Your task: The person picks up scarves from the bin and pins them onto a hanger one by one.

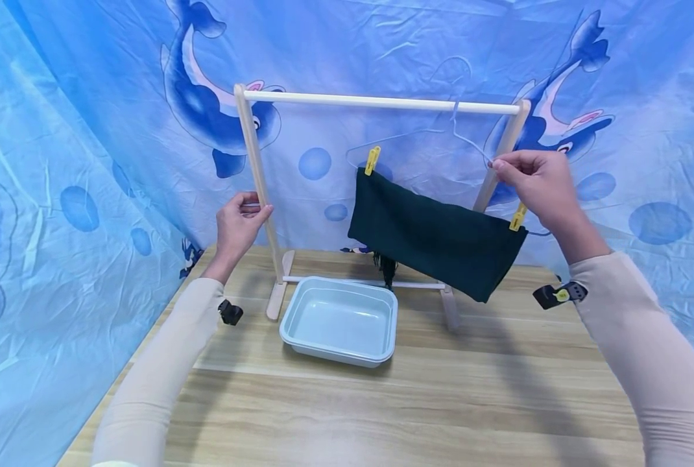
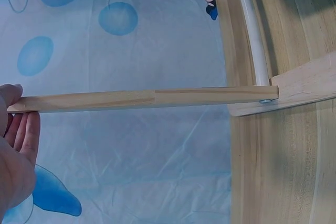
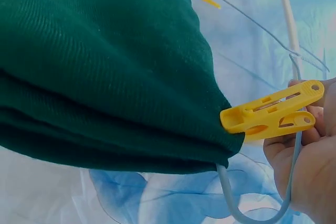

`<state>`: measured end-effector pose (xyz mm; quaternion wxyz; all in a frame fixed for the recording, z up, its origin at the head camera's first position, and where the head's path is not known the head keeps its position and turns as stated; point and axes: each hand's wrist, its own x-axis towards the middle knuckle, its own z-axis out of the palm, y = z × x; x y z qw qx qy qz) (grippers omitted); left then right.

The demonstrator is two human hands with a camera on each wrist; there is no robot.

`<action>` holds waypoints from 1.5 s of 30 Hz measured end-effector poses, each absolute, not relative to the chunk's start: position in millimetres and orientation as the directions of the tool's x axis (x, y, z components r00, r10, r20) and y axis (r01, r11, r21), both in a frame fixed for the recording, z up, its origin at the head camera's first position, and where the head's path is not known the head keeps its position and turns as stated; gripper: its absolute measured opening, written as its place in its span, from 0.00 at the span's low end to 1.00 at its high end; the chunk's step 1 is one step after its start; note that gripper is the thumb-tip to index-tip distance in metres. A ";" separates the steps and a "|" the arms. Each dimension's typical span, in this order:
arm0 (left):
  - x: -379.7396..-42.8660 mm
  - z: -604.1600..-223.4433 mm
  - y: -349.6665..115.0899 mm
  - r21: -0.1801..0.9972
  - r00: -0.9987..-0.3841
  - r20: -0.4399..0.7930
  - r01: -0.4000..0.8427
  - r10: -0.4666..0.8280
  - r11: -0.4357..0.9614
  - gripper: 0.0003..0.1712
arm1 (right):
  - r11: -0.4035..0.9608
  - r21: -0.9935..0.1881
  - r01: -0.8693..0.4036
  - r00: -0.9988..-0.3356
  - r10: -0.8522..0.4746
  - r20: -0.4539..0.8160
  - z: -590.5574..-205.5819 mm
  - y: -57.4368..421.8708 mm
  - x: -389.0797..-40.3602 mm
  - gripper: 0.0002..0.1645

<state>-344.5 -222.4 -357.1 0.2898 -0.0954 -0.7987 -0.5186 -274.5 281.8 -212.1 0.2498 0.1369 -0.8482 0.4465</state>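
Observation:
My left hand (image 1: 239, 224) holds the left wooden post (image 1: 257, 155) of a small drying rack, thumb on one side and fingers on the other. With my right hand (image 1: 536, 181) I pinch the sloping shoulder of a pale wire clothes hanger (image 1: 469, 141). Its hook overlaps the rack's white top bar (image 1: 353, 100) in the head view. A dark green knitted scarf (image 1: 434, 227) hangs folded over the hanger, tilted down to the right, with a dark fringe (image 1: 385, 267) below. Yellow clothespins clip it at the left (image 1: 372, 160) and right (image 3: 273, 111), the right one close beside my fingers.
A light blue plastic basin (image 1: 340, 321) stands on the wood-grain table (image 1: 335, 415), in front of the rack's lower bar (image 1: 417, 285). The rack's feet (image 1: 275, 299) rest near the table's back edge. A blue dolphin-print curtain (image 1: 119, 84) hangs behind and along the left.

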 end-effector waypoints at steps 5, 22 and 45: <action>-343.8 -356.3 -222.1 0.777 -0.813 0.563 0.460 -0.148 0.430 0.22 | 0.546 -0.702 -0.458 -0.843 -0.014 0.538 -223.0 278.6 -278.5 0.21; -342.7 -356.4 -221.3 0.779 -0.820 0.552 0.444 -0.150 0.443 0.21 | 0.539 -0.686 -0.489 -0.833 -0.053 0.551 -259.5 271.4 -285.4 0.20; -343.9 -357.3 -221.7 0.776 -0.809 0.565 0.453 -0.164 0.439 0.21 | 0.529 -0.678 -0.510 -0.837 -0.122 0.534 -271.4 261.7 -288.6 0.18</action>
